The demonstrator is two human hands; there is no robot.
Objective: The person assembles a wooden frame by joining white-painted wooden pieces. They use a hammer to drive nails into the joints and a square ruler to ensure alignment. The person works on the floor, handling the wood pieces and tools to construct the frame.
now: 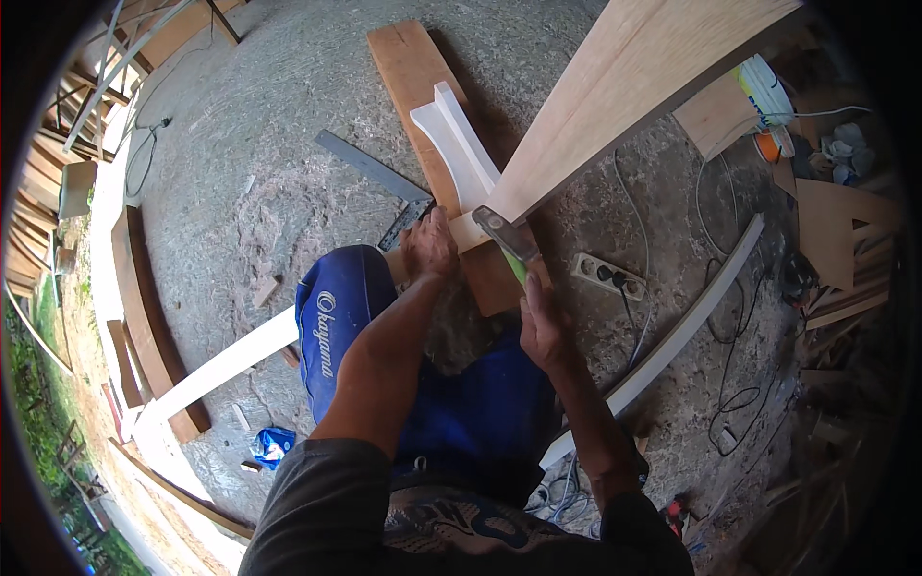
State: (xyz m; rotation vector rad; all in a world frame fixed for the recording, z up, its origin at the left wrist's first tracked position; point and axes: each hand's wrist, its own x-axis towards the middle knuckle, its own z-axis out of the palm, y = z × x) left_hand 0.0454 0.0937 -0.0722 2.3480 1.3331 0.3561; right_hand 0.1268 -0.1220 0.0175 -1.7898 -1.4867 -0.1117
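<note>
A long pale wooden strip (235, 357) runs from the far left, past my blue-clad left knee, across a brown plank (404, 58) on the floor. My left hand (429, 248) is closed on the strip, pressing it near the plank. In my right hand (547, 328) is a flat-bladed hand tool (497, 235) with a green handle; its metal blade, with a hole near the tip, lies at the strip's right end. Just beyond, a curved white wooden piece (453, 144) rests on the plank. A metal square (370, 165) with a dark stock lies left of the plank.
A wide pale board (634, 106) slants up to the upper right. Right of the plank sit a white power strip (610, 276), loose cables and a curved white strip (687, 322). Brown beams (154, 326) lie at left; wood offcuts (840, 230) are piled at far right.
</note>
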